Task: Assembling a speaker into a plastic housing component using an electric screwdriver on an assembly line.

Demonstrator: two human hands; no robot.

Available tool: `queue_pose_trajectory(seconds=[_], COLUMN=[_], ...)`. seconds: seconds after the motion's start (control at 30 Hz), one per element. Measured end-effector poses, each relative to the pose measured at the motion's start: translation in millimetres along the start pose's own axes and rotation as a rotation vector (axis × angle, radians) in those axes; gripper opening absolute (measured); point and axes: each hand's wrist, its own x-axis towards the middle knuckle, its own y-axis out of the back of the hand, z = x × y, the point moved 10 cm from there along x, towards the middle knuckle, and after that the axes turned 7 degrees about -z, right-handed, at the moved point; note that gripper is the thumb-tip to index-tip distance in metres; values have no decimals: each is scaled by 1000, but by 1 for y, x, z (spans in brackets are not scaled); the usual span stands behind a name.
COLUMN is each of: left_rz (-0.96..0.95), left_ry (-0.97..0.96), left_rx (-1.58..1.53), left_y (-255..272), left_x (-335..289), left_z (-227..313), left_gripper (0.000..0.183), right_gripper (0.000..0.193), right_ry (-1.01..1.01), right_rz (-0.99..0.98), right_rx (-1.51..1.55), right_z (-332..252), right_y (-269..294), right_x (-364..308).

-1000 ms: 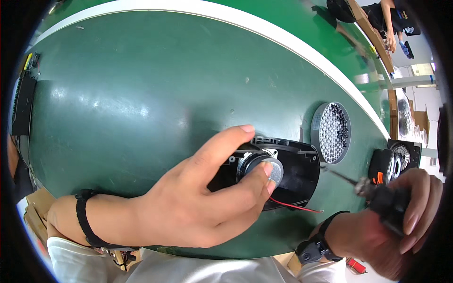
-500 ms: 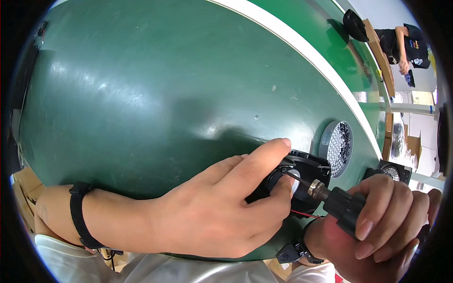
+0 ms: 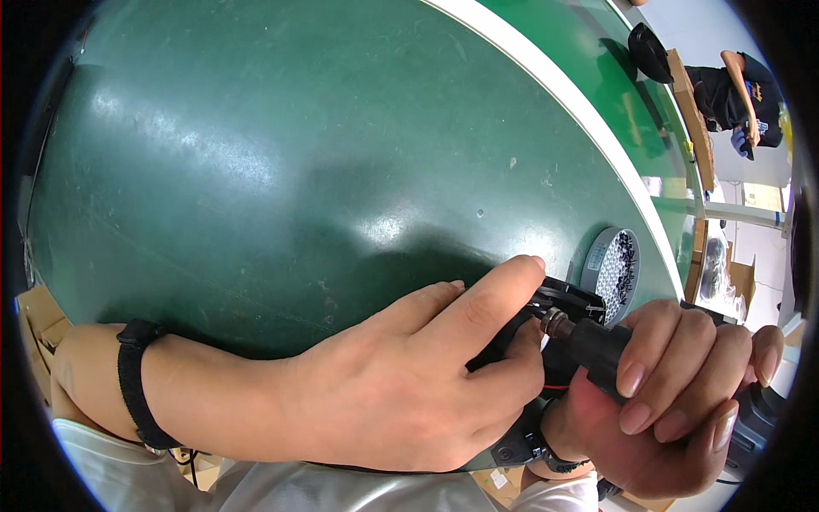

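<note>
On the head view, my only feed, I take the black housing (image 3: 577, 296) as my landmark: it sits on the green tabletop (image 3: 256, 111), much of it covered by my operator's 2 hands. The left hand (image 3: 426, 375) comes over it from its left side, back up, with 1 finger stretched to the housing's far edge and other digits bent across it; their contact is mostly hidden, so I cannot tell whether they clamp the housing or only rest there. The right hand (image 3: 665, 401) is on the housing's right side, fingers wrapped round the black body of a screwdriver (image 3: 597, 352), whose metal collar (image 3: 556, 324) is over the housing, just beside the left fingers (the tip is too hidden for me to make out). A short stretch of red wire (image 3: 556, 388) shows on the housing's near side. Just beyond the housing, toward the right, I see a round grey tray (image 3: 595, 258) with many small black pieces (image 3: 627, 260) in it. Well beyond the housing runs the table's white edge strip (image 3: 546, 77), and farther off to its right is 1 co-worker (image 3: 759, 98) in dark clothing.
</note>
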Motion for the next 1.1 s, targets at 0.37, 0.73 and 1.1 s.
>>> queue_pose_trajectory(seconds=[0.37, 0.73, 1.1], left_rz=[-1, -14, -5], left_ry=[13, 31, 58], left_rx=[-86, -77, -88], left_y=[-3, -7, 1], left_x=[-2, -2, -4], left_z=[1, 2, -2], left_gripper=[8, 10, 11], right_gripper=[40, 31, 38], right_ry=[9, 199, 14], right_rz=[279, 721, 253], right_rx=[-175, -179, -170], right_z=[-3, -2, -2], right_y=[-16, -10, -21], right_x=[-9, -30, -5])
